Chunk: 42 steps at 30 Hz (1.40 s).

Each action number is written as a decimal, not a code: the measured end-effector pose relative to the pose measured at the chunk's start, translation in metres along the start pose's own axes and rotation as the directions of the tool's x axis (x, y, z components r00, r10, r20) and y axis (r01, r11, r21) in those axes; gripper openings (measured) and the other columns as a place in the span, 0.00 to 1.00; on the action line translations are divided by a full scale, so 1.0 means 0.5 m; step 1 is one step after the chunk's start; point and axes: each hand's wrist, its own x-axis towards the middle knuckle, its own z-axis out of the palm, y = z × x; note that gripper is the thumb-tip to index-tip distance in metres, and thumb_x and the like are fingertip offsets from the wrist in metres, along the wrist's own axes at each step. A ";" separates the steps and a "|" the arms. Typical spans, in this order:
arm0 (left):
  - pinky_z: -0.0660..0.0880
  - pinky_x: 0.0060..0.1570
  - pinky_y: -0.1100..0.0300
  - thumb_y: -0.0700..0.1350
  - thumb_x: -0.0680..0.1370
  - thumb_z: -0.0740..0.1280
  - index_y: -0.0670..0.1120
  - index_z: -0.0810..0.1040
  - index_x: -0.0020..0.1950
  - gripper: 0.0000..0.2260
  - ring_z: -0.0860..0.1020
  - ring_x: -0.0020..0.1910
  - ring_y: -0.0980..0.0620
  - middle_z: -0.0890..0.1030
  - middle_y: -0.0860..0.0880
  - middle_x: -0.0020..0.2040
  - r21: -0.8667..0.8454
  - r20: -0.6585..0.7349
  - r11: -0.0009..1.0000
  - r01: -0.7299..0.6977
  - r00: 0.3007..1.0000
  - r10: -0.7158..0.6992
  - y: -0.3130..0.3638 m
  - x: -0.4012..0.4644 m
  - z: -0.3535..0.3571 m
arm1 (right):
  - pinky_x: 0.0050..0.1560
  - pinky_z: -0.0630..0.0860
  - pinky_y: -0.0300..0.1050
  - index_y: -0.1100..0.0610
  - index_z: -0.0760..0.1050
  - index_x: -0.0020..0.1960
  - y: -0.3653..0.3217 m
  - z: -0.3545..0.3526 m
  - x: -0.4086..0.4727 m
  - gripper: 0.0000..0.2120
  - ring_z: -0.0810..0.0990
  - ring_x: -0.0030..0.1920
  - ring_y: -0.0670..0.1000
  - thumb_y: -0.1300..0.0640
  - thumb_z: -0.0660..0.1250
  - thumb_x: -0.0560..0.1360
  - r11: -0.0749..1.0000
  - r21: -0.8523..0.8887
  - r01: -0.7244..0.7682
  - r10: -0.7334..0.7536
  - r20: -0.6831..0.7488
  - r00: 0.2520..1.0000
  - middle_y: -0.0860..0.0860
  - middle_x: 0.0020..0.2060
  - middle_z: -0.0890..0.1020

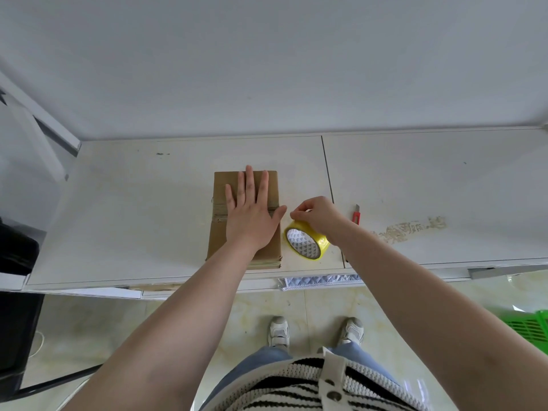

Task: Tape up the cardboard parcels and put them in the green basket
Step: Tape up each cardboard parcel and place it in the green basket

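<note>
Left hand (252,215) flat on cardboard parcel (221,238) at middle of white surface (133,218), fingers straight and spread. Right hand (318,216) just beside parcel's right edge, fingers curled round yellow tape roll (307,244), thumb and forefinger pinched at its top. Red utility knife (356,215) further right; green basket (530,326) on floor, far right.

Just one camera here, strapped to the person's head, so no second view to compare. It looks forward and steeply down with a wide lens that bends the edges. The white table (124,209) sits close below across the middle, plain wall above it, and the floor (311,304) with the person's shoes (278,330) fills the bottom. Both forearms reach up from the lower corners.
</note>
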 end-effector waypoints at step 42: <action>0.69 0.45 0.69 0.45 0.76 0.72 0.42 0.79 0.44 0.08 0.77 0.48 0.62 0.81 0.55 0.49 -0.857 0.071 0.508 0.088 0.996 -0.052 0.134 -0.033 -0.119 | 0.43 0.76 0.46 0.51 0.80 0.56 0.035 -0.083 -0.103 0.12 0.81 0.40 0.51 0.63 0.70 0.75 0.840 0.429 0.333 -0.269 -0.205 0.941 0.55 0.41 0.86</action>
